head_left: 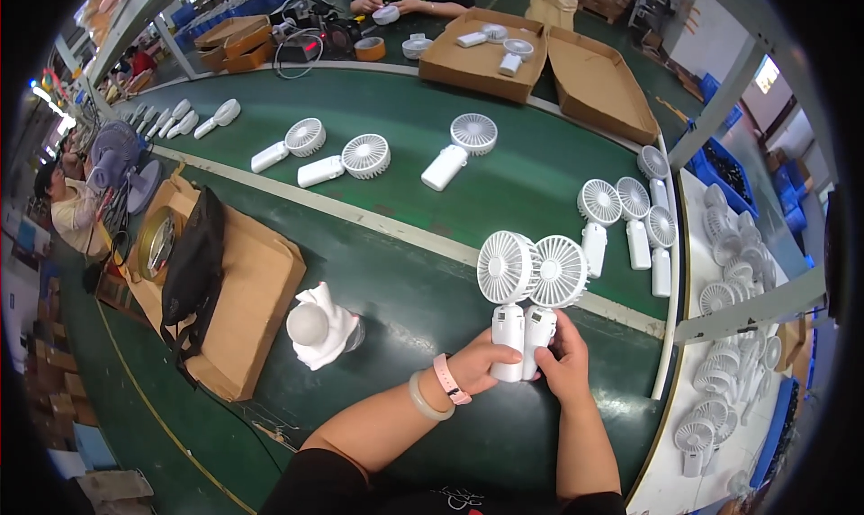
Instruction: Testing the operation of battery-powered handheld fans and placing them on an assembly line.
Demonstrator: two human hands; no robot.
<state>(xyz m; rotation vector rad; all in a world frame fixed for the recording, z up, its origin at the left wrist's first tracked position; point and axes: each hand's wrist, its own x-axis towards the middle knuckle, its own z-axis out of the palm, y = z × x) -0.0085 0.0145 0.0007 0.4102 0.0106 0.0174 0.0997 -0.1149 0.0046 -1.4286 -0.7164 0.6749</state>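
Observation:
Two white handheld fans stand upright side by side in front of me, their round heads touching. My left hand [486, 360] grips the left handheld fan [507, 330] by its handle, thumb across the front. Around the handle of the right handheld fan [539, 328] my right hand [565, 357] is closed, with the thumb at its lower side. Each handle has a small dark window near the top. To the left, a white cloth [326, 326] is bunched around a pale round-topped container on the green bench.
More white fans [366, 157] lie along the green belt [396, 110], with several at its right end [601, 202]. A side table [693, 335] is crowded with fans. An open cardboard box [243, 308] holds a black bag. Across the belt, a co-worker's hands [387, 9] hold a white part.

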